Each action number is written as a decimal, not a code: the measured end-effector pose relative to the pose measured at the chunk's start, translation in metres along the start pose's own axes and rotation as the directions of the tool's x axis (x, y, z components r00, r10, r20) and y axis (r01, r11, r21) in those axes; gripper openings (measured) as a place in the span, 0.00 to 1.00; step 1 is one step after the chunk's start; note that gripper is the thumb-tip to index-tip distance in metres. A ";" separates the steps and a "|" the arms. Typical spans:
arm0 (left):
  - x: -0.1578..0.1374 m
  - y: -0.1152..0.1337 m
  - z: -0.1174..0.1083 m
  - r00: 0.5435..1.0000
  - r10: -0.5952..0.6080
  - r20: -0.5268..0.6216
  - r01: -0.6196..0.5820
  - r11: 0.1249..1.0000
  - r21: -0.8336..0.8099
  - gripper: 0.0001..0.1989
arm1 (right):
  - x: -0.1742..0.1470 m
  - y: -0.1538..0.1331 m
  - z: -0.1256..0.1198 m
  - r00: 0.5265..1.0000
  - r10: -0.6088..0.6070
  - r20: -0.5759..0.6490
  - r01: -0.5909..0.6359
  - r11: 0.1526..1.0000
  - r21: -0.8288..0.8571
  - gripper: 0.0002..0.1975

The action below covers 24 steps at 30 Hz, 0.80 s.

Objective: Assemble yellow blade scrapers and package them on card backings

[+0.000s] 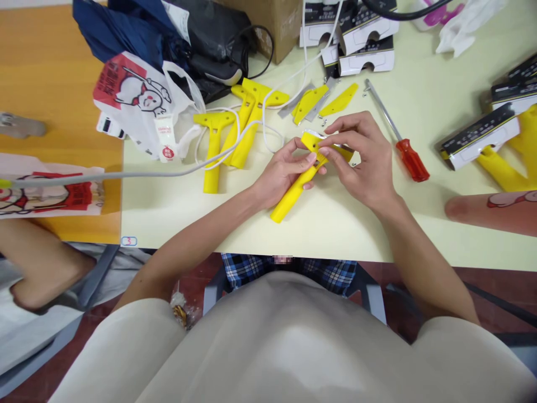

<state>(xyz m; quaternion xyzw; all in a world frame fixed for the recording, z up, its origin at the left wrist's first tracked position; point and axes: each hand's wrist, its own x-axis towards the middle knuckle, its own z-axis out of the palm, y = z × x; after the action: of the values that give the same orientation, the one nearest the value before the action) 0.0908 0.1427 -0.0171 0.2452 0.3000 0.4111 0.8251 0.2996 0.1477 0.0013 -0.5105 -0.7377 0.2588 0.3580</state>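
Note:
Above the front part of the table, my left hand is closed around the neck of a yellow scraper, its handle slanting down to the left. At the scraper's head, a strip of shiny metal blade shows along the upper edge. The thumb and fingertips of my right hand are pinched together against that head; whatever is between them is too small or hidden to make out. Just beyond my hands lie yellow cover plates, grey blades and tiny screws. To the right of my right hand rests a red-handled screwdriver.
Several yellow scrapers lie left of my hands, with a white cable crossing over them. Black-and-white boxes are stacked at the back, and others at right. A plastic bag sits back left. Another person's arm is at left.

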 end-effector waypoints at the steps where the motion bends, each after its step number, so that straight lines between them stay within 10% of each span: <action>1: 0.000 0.000 0.000 1.000 -0.001 0.000 0.001 1.000 -0.002 0.22 | 0.000 0.000 0.001 1.000 -0.013 -0.015 0.013 1.000 -0.004 0.17; 24: 0.000 -0.001 0.001 1.000 -0.023 0.003 0.022 0.999 0.038 0.25 | 0.001 -0.001 0.007 0.998 0.010 -0.059 -0.008 0.999 0.037 0.10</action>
<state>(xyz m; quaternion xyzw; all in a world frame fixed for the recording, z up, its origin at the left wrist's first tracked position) 0.0918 0.1420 -0.0175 0.2579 0.3091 0.3957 0.8254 0.2937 0.1480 -0.0019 -0.5147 -0.7195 0.2589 0.3877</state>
